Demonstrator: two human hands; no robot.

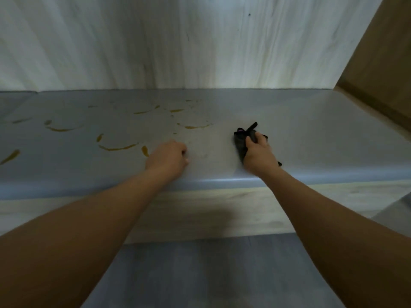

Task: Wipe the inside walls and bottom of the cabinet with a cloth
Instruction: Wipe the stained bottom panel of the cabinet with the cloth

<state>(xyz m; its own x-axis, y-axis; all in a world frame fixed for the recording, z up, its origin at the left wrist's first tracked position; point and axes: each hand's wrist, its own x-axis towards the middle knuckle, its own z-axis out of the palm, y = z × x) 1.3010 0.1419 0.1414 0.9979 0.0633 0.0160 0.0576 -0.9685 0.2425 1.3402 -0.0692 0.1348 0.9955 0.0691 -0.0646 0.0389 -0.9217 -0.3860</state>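
The cabinet's grey bottom panel (311, 130) spreads across the middle of the head view, with a pale wood-grain back wall (155, 41) rising behind it. Several yellow-brown streaks (117, 148) mark the left and centre of the bottom. My right hand (259, 155) grips a bunched black cloth (241, 142) and holds it down on the bottom panel near the front edge. My left hand (168, 157) rests on the panel to the left, fingers curled under, nothing in it.
A brown wooden side wall (382, 63) closes the cabinet on the right. The bottom's rounded front lip (211, 182) sits above a light wood plinth (200, 210). Grey floor (200, 274) lies below between my forearms.
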